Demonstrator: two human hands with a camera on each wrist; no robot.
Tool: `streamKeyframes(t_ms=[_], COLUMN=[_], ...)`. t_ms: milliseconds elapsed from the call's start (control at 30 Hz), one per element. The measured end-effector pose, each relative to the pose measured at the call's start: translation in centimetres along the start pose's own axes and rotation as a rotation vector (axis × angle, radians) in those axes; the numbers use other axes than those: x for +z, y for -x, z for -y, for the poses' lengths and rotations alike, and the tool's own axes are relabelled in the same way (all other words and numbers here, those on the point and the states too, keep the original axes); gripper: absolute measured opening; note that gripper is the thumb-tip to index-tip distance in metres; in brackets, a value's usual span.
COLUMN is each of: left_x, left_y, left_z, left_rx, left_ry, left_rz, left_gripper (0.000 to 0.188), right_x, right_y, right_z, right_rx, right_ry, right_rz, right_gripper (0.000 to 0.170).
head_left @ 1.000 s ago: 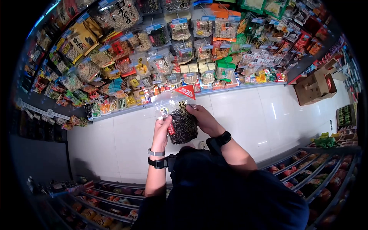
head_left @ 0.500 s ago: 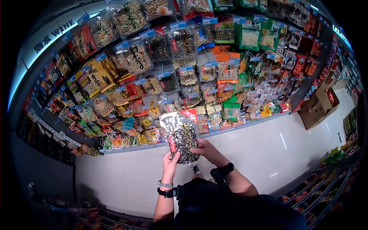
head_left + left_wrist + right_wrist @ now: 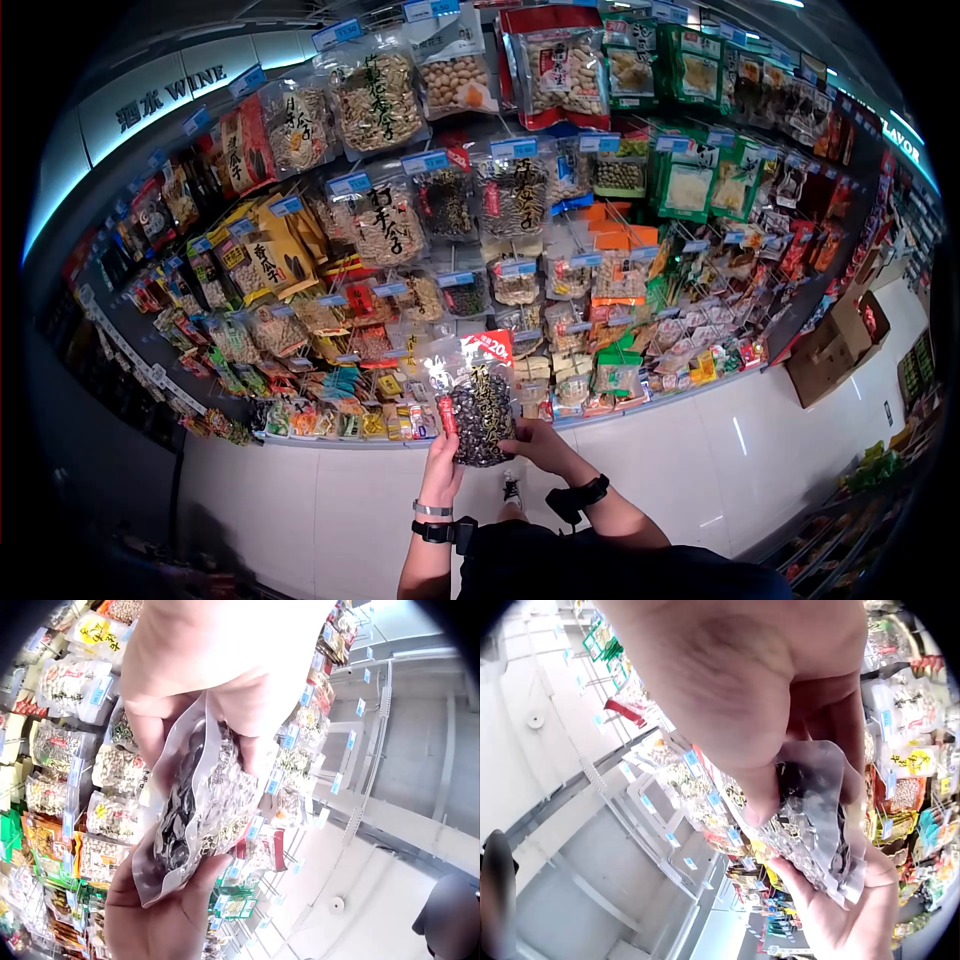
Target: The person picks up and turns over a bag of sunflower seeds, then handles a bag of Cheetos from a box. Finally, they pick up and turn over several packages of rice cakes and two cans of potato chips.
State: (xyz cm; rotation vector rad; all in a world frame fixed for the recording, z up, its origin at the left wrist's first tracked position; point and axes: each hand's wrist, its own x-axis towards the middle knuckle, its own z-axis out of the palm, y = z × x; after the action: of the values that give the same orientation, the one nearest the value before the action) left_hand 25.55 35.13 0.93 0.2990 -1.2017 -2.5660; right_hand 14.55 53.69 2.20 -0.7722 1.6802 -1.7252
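A clear plastic bag of dark seeds (image 3: 482, 410), with a red top corner marked 20, is held upright at the middle of the head view. My left hand (image 3: 440, 472) grips its lower left edge, thumb on the front. At the lower right edge, my right hand (image 3: 545, 447) pinches it between thumb and fingers. The left wrist view looks along the bag's bottom seam (image 3: 196, 787), with thumbs on one face and fingers behind. The right wrist view shows the same bag (image 3: 810, 825) between both hands.
A wall rack of hanging snack bags (image 3: 380, 215) with blue price tags stands ahead. An open cardboard box (image 3: 835, 345) sits on the pale tiled floor (image 3: 640, 470) at right. Shelving with packets (image 3: 850, 540) stands at the lower right.
The head view has tilted up, showing more of the upper rack. Both hands have shifted from the bag's middle and upper side to its lower edges, and more of its front shows.
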Motion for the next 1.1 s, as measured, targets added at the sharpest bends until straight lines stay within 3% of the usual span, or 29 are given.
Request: streamKeyframes(t_ms=[67,133,200,233,400,533,600,667,733,933,1000,1100], left_x=[-0.4,0.3,0.1,0.2,1.8,2.5,3.2,3.5,4.0,4.7,5.0,5.3], left_y=[-2.3,-5.2,-7.9,-9.5,-17.1,-22.3,-24.6,-27.3,-28.8,-31.9,-31.9,-32.1], left_z=[-0.9,-2.4,-3.1,-3.8,-7.9,-10.8,-12.2,-12.9,-13.9,-14.6,-15.5,-16.7], left_rx=[0.017,0.049,0.092,0.091,0.094,0.119,0.127,0.170,0.162,0.235,0.232,0.166], left_ry=[0.059,0.052,-0.015,-0.024,0.021,-0.128,-0.291,-0.290,-0.281,-0.275,-0.230,-0.241], left_rz=[0.000,-0.022,-0.058,-0.038,0.061,0.145,0.112,0.143,0.166,0.184,0.181,0.206], left_gripper=[0.031,0.031,0.030,0.028,0.023,0.024,0.024,0.023,0.022,0.020,0.021,0.031], right_x=[-0.4,-0.4,-0.1,0.5,-1.3,-2.7,-3.2,-4.2,-4.0,-4.7,-4.4,-5.0], right_y=[-2.7,-5.8,-8.5,-9.6,-16.8,-20.8,-22.8,-25.1,-26.6,-28.0,-27.9,-29.4], right_z=[0.9,1.4,2.4,4.0,5.8,9.2,10.5,9.4,9.9,12.1,13.2,12.6], right_rx=[0.059,-0.020,-0.160,-0.263,-0.302,-0.226,-0.349,-0.237,-0.471,-0.488,-0.355,-0.442], right_ry=[0.119,0.045,0.007,-0.052,-0.132,0.083,0.020,0.117,-0.024,-0.059,-0.067,-0.035], right_rz=[0.045,0.050,-0.103,-0.210,-0.246,-0.325,-0.373,-0.417,-0.482,-0.436,-0.464,-0.468], right_gripper=[0.023,0.027,0.031,0.023,0.029,0.034,0.034,0.035,0.034,0.039,0.041,0.041])
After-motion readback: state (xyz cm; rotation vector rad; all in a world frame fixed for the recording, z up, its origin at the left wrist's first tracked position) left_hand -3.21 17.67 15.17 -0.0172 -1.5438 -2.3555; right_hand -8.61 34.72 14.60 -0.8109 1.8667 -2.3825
